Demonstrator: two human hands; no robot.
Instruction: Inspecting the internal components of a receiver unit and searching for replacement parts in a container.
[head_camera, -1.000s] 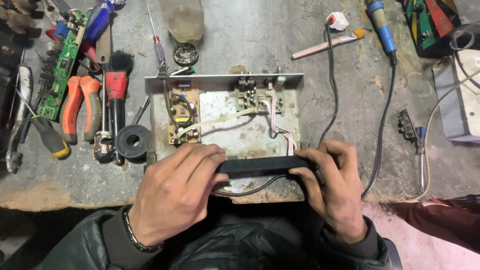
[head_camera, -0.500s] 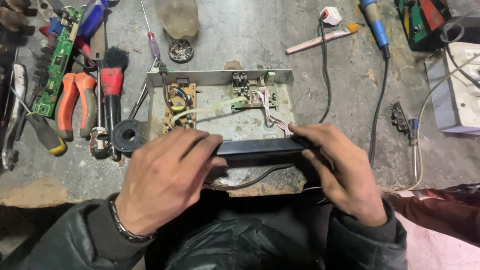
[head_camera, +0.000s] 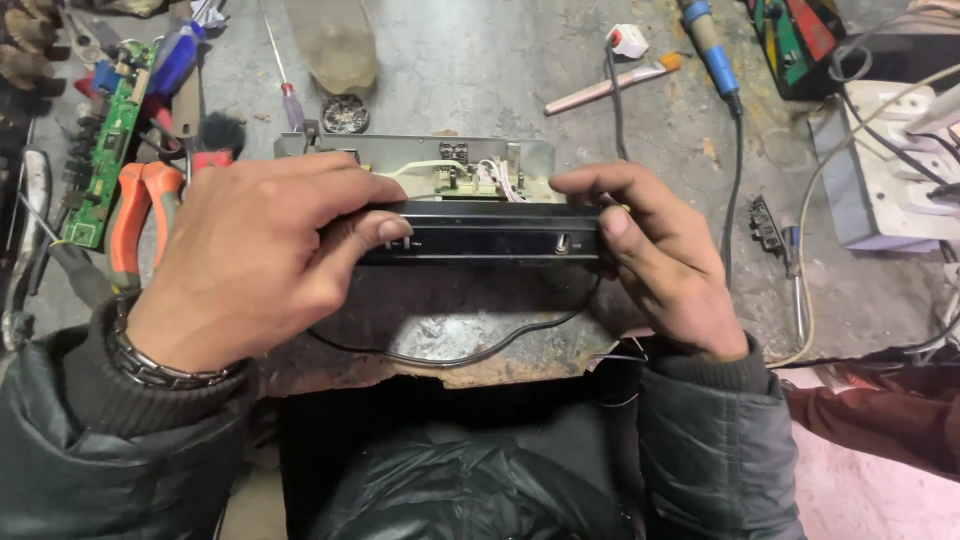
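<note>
Bare hands, dark padded jacket sleeves

The left hand (head_camera: 250, 265) and right hand (head_camera: 665, 262) are bare; a beaded metal bracelet (head_camera: 150, 365) circles the left wrist. Both arms wear shiny dark quilted sleeves (head_camera: 715, 450) with ribbed knit cuffs (head_camera: 705, 372).

Pretty beat-up grey tabletop (head_camera: 480, 60), scuffed all over, with the near edge chipped and rusty brown. On the left side there's a green circuit board (head_camera: 105, 140), orange-handled pliers (head_camera: 140, 215), a small brush with black bristles (head_camera: 215, 135) and a thin screwdriver with a red handle (head_camera: 285, 85). A round dark cap (head_camera: 346, 113) sits near the middle. Further right: a pinkish brush (head_camera: 612, 85), a small white-and-red plug (head_camera: 628, 40), a blue-handled soldering iron (head_camera: 708, 45) and a pale grey box (head_camera: 880, 170) at the right edge.
</note>
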